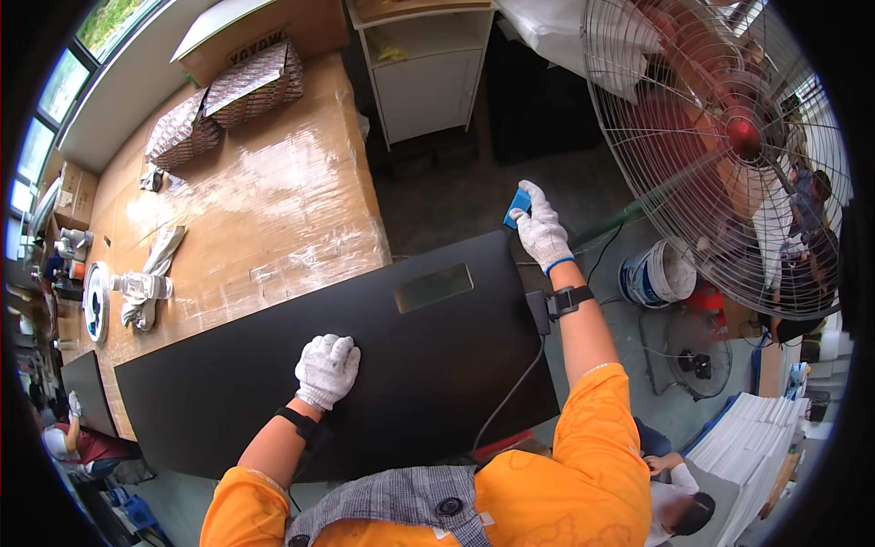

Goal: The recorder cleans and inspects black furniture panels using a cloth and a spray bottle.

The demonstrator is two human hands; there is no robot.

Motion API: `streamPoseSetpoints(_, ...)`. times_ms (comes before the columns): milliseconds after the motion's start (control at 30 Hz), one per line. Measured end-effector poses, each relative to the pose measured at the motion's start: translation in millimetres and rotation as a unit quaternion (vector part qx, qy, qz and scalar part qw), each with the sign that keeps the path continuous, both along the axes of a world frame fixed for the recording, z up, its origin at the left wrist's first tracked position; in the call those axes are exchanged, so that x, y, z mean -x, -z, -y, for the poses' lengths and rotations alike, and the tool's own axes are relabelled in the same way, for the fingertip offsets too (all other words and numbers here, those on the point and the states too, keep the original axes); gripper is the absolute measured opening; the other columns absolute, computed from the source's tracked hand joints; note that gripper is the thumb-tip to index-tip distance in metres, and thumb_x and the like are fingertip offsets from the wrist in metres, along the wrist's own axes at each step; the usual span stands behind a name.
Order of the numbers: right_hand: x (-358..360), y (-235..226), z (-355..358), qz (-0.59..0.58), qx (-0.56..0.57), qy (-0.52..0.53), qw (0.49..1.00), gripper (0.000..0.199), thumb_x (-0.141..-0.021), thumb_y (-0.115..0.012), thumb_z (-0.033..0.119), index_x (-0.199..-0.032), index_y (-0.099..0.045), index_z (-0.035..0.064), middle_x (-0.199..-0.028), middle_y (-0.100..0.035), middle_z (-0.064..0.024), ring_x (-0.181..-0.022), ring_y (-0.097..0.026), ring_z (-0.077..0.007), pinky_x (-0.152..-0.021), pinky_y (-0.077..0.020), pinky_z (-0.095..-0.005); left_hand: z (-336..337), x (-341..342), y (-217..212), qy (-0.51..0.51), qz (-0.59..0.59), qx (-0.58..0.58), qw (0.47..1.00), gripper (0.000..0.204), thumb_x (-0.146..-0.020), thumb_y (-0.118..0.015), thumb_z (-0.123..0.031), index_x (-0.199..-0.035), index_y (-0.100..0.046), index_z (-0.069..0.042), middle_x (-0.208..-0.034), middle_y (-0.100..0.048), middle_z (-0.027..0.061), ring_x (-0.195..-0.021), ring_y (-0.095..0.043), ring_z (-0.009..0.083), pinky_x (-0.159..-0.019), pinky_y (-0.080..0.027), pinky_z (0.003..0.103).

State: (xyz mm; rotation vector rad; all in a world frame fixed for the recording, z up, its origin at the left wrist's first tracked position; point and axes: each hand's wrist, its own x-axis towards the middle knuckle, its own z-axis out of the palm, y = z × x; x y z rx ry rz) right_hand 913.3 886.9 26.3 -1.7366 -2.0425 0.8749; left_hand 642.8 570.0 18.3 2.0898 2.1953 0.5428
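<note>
A large black panel (365,383) with a rectangular cutout (435,288) near its far right end lies in front of me, slanting up to the right. My left hand (327,371), in a white knit glove, rests on the panel's middle with its fingers curled in; nothing shows in it. Beyond the panel's far right corner, my right hand (544,228) wears a matching glove with a blue cuff. Its fingers grip a small blue block (517,209), whose exact kind I cannot tell. A cable runs from the device (543,308) on my right wrist across the panel.
Behind the panel, a table wrapped in cardboard and film (273,191) carries patterned boxes (253,84) and gloves (164,251). At right stand a big caged fan (743,139), a white bucket (658,272) and a smaller fan (694,351). Other people work at lower left and lower right.
</note>
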Motion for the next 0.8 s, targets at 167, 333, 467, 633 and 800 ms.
streamPoseSetpoints(167,-10.0,20.8,-6.4,-0.143,0.094,0.028,0.985,0.05,-0.086,-0.061,0.028,-0.133,-0.045,0.0185,-0.121,-0.058,-0.0176,-0.113,-0.055,-0.0338,-0.096,-0.0432,-0.04,-2.3,-1.3,-2.1,0.002,0.007,0.007,1.0,0.015,-0.076,-0.065,-0.017,-0.087,-0.06,-0.009,-0.076,-0.059,0.0077,-0.069,-0.058,0.0289,-0.063,-0.048,0.041)
streamPoseSetpoints(333,-5.0,28.4,-13.2,-0.237,0.13,0.1,0.957,0.049,-0.085,-0.061,0.024,-0.13,-0.048,0.0084,-0.101,-0.063,-0.0089,-0.082,-0.061,-0.0154,-0.066,-0.0516,-0.0335,-1.0,-3.6,-3.1,-0.005,0.004,0.01,1.0,0.013,-0.076,-0.065,-0.017,-0.085,-0.062,-0.008,-0.076,-0.06,0.0092,-0.07,-0.059,0.0298,-0.064,-0.048,0.041)
streamPoseSetpoints(467,-6.4,42.6,-21.1,-0.386,0.257,0.081,0.882,0.045,-0.082,-0.063,0.017,-0.123,-0.052,0.003,-0.097,-0.063,-0.0061,-0.074,-0.059,-0.0166,-0.063,-0.0499,-0.0328,-1.2,-2.6,-1.3,-0.012,0.006,0.015,1.0,0.013,-0.077,-0.064,-0.018,-0.084,-0.063,-0.007,-0.076,-0.061,0.01,-0.07,-0.059,0.0304,-0.064,-0.048,0.042)
streamPoseSetpoints(633,-8.7,64.4,-21.4,-0.253,0.247,0.059,0.933,0.041,-0.084,-0.06,0.014,-0.123,-0.053,0.0055,-0.099,-0.063,-0.007,-0.079,-0.06,-0.0185,-0.063,-0.0512,-0.0331,-4.0,-7.0,-2.3,-0.01,-0.001,0.031,0.999,0.013,-0.077,-0.064,-0.018,-0.084,-0.063,-0.008,-0.077,-0.061,0.0103,-0.071,-0.059,0.0306,-0.064,-0.048,0.042)
streamPoseSetpoints(800,-10.5,56.0,-21.0,-0.393,0.262,0.105,0.875,0.042,-0.085,-0.06,0.016,-0.124,-0.052,0.0037,-0.103,-0.063,-0.0076,-0.083,-0.061,-0.0181,-0.064,-0.0521,-0.0326,-1.1,-4.5,-2.0,-0.011,0.002,0.02,1.0,0.012,-0.077,-0.064,-0.018,-0.085,-0.062,-0.008,-0.076,-0.059,0.0104,-0.072,-0.058,0.031,-0.065,-0.047,0.042)
